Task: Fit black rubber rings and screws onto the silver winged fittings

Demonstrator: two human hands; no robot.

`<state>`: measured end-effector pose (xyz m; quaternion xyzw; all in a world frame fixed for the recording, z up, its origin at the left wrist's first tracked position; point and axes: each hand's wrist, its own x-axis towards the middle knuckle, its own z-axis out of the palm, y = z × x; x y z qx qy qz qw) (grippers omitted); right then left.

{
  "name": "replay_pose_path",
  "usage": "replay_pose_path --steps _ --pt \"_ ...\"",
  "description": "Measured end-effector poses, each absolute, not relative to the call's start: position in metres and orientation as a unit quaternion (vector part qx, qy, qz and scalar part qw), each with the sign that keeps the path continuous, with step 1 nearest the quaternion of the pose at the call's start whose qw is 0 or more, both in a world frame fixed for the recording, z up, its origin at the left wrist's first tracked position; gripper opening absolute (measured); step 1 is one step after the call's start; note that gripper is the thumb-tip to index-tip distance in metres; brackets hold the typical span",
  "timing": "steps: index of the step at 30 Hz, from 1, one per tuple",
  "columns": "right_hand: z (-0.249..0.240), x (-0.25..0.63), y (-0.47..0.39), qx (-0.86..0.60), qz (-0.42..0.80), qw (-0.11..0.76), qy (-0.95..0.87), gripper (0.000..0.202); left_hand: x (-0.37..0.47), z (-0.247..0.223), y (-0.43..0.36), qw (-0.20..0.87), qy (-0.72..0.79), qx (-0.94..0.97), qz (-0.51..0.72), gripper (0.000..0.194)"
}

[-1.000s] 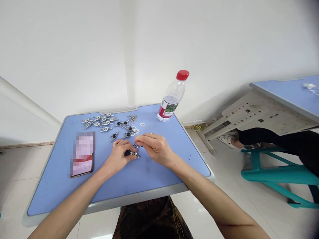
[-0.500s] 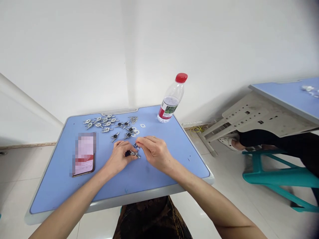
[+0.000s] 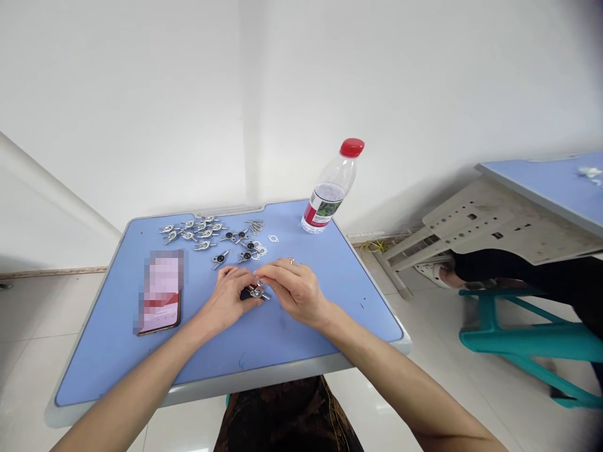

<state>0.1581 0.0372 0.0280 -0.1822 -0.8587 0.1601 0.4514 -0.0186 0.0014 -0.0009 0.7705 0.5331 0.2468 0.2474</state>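
My left hand [image 3: 232, 292] is closed on a small silver metal fitting [image 3: 258, 293], held low over the blue table. Thumb and fingers grip its left side, and a dark part shows beside them. My right hand [image 3: 298, 290] reaches in from the other side, its thumb and forefinger pinched at the fitting's upper edge. Whatever those fingertips hold is hidden. Beyond the hands lie several similar fittings with black round centres [image 3: 220, 258], near thin flat metal plates [image 3: 260, 250]. One more plate [image 3: 274, 238] lies apart.
Several silver fittings [image 3: 203, 245] cluster at the back left, with a small pile of pins or screws [image 3: 255, 225] to their right. A phone [image 3: 163, 292] lies left, and a red-capped bottle [image 3: 325, 201] stands back right. Another person's leg [image 3: 509, 276] and a green stool [image 3: 522, 342] are at right.
My right fingertips have closed in on the fitting; the small dark ring-like piece seen at them before is now hidden. My left hand keeps its hold. The view has shifted slightly.
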Motion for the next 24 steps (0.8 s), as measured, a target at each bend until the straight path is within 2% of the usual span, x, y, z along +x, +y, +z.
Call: replay_pose_path --steps 24 --pt "0.0271 0.1528 0.0359 -0.162 0.144 0.408 -0.887 0.021 -0.0184 -0.0044 0.0011 0.233 0.528 0.774 0.26 0.006"
